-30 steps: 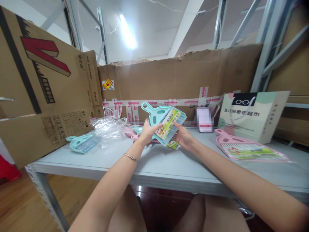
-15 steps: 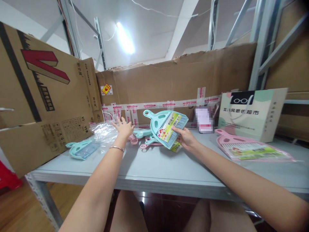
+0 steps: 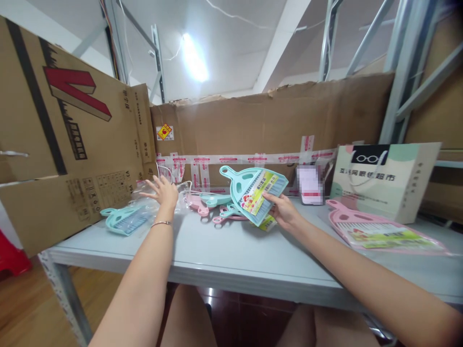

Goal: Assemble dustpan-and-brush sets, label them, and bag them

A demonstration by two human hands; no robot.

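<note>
My right hand [image 3: 285, 210] grips the lower right edge of a mint-green dustpan [image 3: 248, 185], which has a brush nested in it and a yellow-green label card. Its ring handle points up and to the left. With fingers spread, my left hand [image 3: 164, 192] is over a heap of clear plastic bags [image 3: 146, 195]; whether it touches them I cannot tell. Left of that hand, another mint-green dustpan with a brush [image 3: 125, 220] lies on the table. Behind and below the held set are pink dustpan pieces [image 3: 198, 205] and a mint-green piece [image 3: 215, 199], partly hidden.
On the grey table [image 3: 231, 255], a bagged pink dustpan set [image 3: 383, 231] lies at the right. Behind it stand a paper bag [image 3: 372, 188] and a phone [image 3: 310, 185]. Large cardboard boxes wall the left [image 3: 108, 144] and back [image 3: 267, 125]. Metal shelf posts [image 3: 403, 86] rise at the right.
My left hand has moved left, away from the pile of dustpan pieces and over the plastic bags. My right hand still holds the mint-green dustpan in much the same place. The view has shifted slightly.
</note>
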